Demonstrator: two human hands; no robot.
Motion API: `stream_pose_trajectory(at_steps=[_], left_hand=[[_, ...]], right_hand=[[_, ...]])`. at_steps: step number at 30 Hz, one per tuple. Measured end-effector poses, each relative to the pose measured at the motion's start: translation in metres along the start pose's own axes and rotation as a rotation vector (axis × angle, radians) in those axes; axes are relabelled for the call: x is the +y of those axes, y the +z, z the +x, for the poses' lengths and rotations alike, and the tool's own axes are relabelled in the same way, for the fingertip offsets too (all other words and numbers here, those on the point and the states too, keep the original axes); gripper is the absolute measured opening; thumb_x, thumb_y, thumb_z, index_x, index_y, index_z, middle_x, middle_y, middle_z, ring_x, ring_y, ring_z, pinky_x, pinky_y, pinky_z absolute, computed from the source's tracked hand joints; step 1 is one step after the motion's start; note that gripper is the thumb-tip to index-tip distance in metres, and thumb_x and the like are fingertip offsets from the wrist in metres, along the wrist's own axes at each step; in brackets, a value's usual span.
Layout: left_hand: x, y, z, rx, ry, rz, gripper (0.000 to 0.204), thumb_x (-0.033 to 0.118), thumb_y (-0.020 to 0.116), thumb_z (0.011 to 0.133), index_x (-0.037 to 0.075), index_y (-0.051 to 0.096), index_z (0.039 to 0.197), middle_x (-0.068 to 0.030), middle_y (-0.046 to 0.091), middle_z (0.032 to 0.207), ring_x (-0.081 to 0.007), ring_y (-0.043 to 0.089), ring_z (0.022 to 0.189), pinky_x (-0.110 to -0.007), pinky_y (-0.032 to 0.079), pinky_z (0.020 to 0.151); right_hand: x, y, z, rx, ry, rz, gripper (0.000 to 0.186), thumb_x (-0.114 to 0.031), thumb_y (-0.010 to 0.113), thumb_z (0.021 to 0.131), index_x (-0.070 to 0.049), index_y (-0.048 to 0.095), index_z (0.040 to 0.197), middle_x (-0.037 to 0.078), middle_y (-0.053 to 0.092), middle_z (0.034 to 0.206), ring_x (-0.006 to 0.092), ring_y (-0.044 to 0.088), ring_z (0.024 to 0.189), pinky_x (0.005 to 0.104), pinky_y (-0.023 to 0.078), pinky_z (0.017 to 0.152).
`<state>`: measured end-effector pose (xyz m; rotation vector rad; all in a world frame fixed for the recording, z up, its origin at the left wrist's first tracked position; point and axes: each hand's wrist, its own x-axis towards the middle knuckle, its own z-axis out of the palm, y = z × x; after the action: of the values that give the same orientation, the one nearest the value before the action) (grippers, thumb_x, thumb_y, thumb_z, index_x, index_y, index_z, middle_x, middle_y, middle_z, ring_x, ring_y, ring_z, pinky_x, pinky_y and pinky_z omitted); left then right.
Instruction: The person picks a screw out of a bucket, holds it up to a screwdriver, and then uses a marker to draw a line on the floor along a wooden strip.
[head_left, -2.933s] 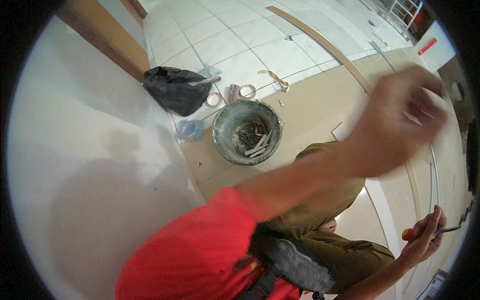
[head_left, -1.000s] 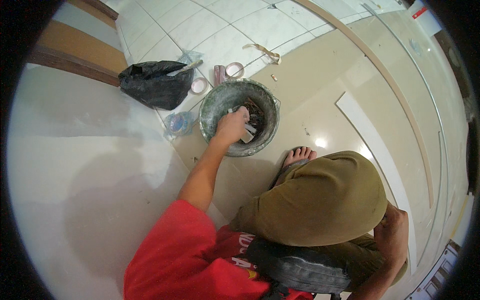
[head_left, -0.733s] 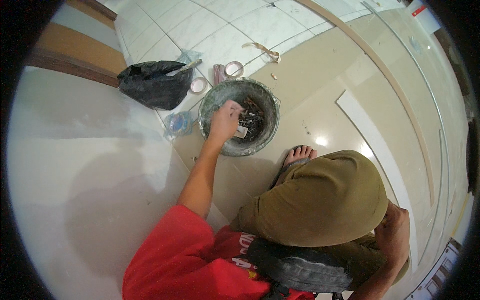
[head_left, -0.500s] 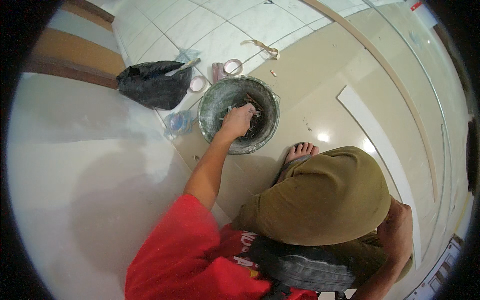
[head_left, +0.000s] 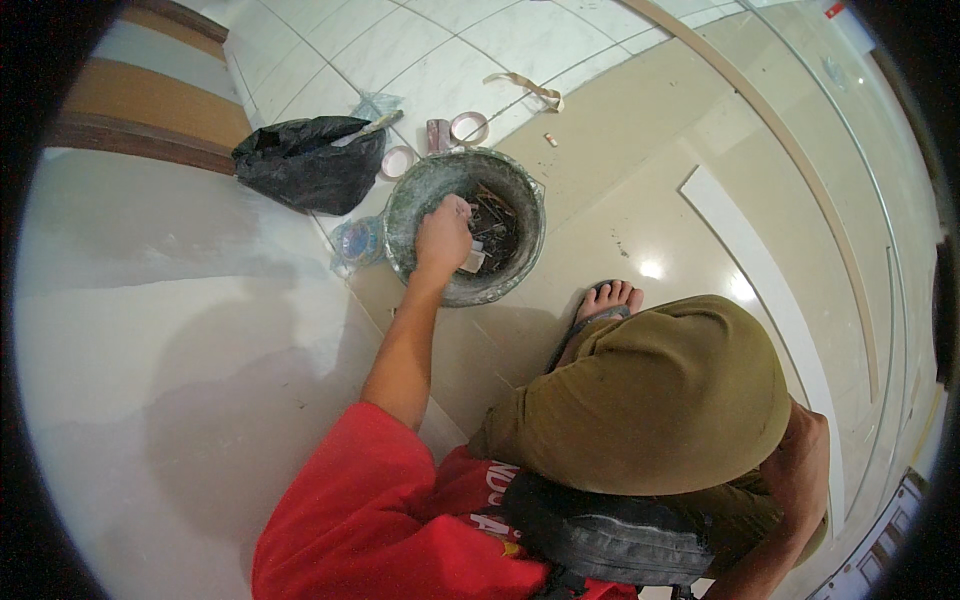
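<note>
My left hand (head_left: 445,238) reaches into a round, grey-stained bucket (head_left: 527,190), at its left inner side. Its fingers are curled closed, and whatever they hold, if anything, is hidden. Loose scraps (head_left: 492,215) lie at the bottom of the bucket: dark bits, thin sticks and a pale flat piece beside the hand. At the lower right, my right hand (head_left: 803,440) rests against the side of my bent knee (head_left: 660,400). The fingers of that hand are out of sight.
Behind the bucket lie two tape rolls (head_left: 397,162). A black plastic bag (head_left: 310,165) and a blue-wrapped roll (head_left: 357,242) are at its left. Curled tape (head_left: 530,90) lies farther back. A white strip (head_left: 750,250) and a long tan strip (head_left: 770,110) stretch along the right.
My left hand has moved left inside the bucket, uncovering more of the scraps. The bucket has shifted slightly left. My right hand stays at the knee.
</note>
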<state>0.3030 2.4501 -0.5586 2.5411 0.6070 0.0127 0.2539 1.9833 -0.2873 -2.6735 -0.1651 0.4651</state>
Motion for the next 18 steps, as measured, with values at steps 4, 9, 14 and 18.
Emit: stream_pose_trajectory(at_steps=[4, 9, 14, 18], left_hand=[[0.015, -0.007, 0.008, 0.054, 0.131, -0.437, 0.016, 0.013, 0.062, 0.095, 0.01, 0.069, 0.109, -0.017, 0.075, 0.091, -0.0359, 0.072, 0.084, -0.045, 0.055, 0.079], [0.006, 0.012, 0.02, -0.109, 0.273, -0.276, 0.021, 0.014, 0.064, 0.095, 0.009, 0.075, 0.112, -0.0127, 0.076, 0.104, -0.0308, 0.073, 0.101, -0.039, 0.054, 0.09], [-0.005, 0.021, 0.027, -0.106, 0.228, -0.101, 0.021, 0.015, 0.062, 0.095, 0.008, 0.076, 0.108, -0.0164, 0.074, 0.107, -0.0372, 0.069, 0.102, -0.045, 0.053, 0.091], [-0.009, -0.001, 0.02, -0.193, 0.16, 0.132, 0.02, 0.014, 0.061, 0.093, 0.012, 0.077, 0.106, -0.0194, 0.073, 0.106, -0.039, 0.069, 0.101, -0.048, 0.053, 0.091]], right_hand=[[-0.005, -0.001, 0.003, -0.041, 0.057, 0.033, 0.028, 0.01, 0.068, 0.067, 0.006, 0.068, 0.095, 0.025, 0.069, 0.085, 0.0401, 0.069, 0.073, 0.0367, 0.053, 0.071], [-0.001, -0.001, 0.003, -0.044, 0.088, 0.044, 0.028, 0.008, 0.07, 0.066, 0.006, 0.068, 0.093, 0.023, 0.07, 0.084, 0.0379, 0.069, 0.072, 0.0361, 0.053, 0.071], [-0.002, -0.002, 0.002, -0.033, -0.014, -0.036, 0.016, 0.0, 0.069, 0.076, 0.005, 0.069, 0.091, 0.025, 0.07, 0.083, 0.0412, 0.07, 0.075, 0.0408, 0.053, 0.068], [0.004, -0.004, -0.001, -0.052, 0.006, -0.059, 0.016, 0.002, 0.065, 0.076, 0.004, 0.069, 0.092, 0.025, 0.07, 0.085, 0.0414, 0.07, 0.077, 0.0413, 0.054, 0.069]])
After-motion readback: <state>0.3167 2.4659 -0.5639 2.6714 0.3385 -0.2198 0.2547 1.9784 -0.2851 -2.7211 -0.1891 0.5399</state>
